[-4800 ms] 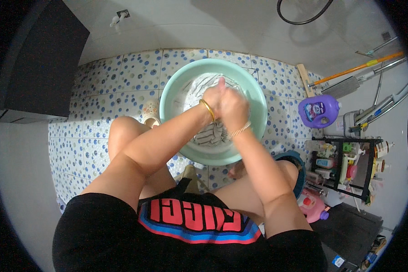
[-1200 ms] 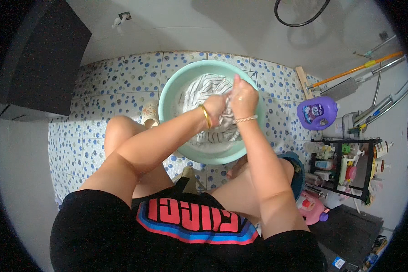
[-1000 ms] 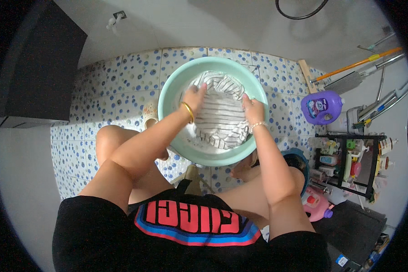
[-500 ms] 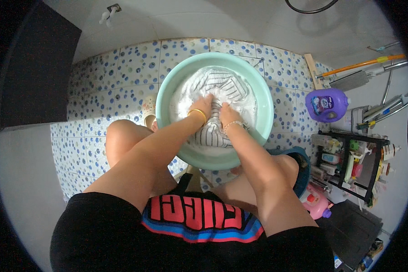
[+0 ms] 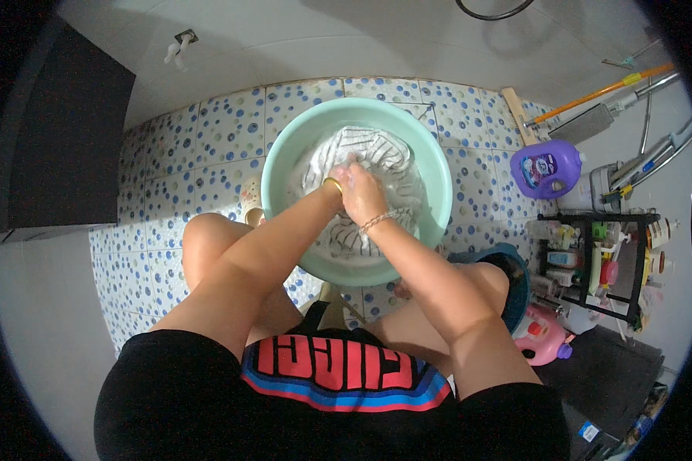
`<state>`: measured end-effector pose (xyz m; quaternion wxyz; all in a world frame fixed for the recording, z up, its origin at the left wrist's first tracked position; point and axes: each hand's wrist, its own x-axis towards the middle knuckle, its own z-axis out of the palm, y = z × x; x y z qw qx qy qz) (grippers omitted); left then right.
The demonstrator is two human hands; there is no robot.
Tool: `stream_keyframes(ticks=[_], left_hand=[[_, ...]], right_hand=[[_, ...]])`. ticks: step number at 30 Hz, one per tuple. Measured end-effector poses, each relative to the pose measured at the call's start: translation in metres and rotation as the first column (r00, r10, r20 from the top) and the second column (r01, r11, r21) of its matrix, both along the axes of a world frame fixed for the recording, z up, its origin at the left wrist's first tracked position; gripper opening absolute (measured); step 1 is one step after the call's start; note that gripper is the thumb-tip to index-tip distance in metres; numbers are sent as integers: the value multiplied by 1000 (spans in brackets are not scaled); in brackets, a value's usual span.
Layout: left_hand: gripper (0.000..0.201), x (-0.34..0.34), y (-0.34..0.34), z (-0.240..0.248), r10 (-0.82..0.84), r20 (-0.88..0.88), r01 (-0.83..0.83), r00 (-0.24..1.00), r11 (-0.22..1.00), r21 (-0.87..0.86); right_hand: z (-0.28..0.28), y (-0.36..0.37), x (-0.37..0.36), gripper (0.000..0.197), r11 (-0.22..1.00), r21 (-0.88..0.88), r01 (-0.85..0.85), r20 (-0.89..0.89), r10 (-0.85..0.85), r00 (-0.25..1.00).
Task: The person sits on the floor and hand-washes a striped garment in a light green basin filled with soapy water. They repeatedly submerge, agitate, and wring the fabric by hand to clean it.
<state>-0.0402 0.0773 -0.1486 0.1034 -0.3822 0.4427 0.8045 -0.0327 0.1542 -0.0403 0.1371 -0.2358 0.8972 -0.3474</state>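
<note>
A white garment with dark stripes (image 5: pixel 377 146) lies bunched in cloudy, sudsy water inside a mint-green basin (image 5: pixel 440 177). Over the middle of it my two hands meet, pressed against each other. My left hand (image 5: pixel 342 175), with a gold bangle at the wrist, is closed and partly covered by the right. My right hand (image 5: pixel 364 194), wearing a pale bracelet, has its fingers curled in toward the left one. Both appear to grip a fold of the garment, though the cloth between them is mostly hidden.
At right stand a purple jug (image 5: pixel 546 169), a black rack of bottles (image 5: pixel 630 265), a pink jug (image 5: pixel 544 338) and mop poles (image 5: pixel 600 96). A dark blue tub (image 5: pixel 517 284) is beside my right knee. A dark cabinet (image 5: pixel 61 138) hangs at left above dotted tiles (image 5: pixel 231 115).
My hands, apart on the garment before, have come together, the right one moving left onto the left. The garment has shifted and bunched. The whole view has tilted slightly.
</note>
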Motion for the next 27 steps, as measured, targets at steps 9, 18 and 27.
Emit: stream_keyframes(ticks=[9,18,27], left_hand=[[35,12,29,77,131,-124,-99,984,967,236],[33,32,-8,133,-129,-341,213,931,951,222],[28,50,-28,168,-270,-265,223,926,956,-192]], right_hand=[[13,4,11,42,1000,26,0,-104,3,995],[19,65,-54,50,931,-294,218,146,-181,973],[33,108,-59,16,809,-555,193,466,110,878]])
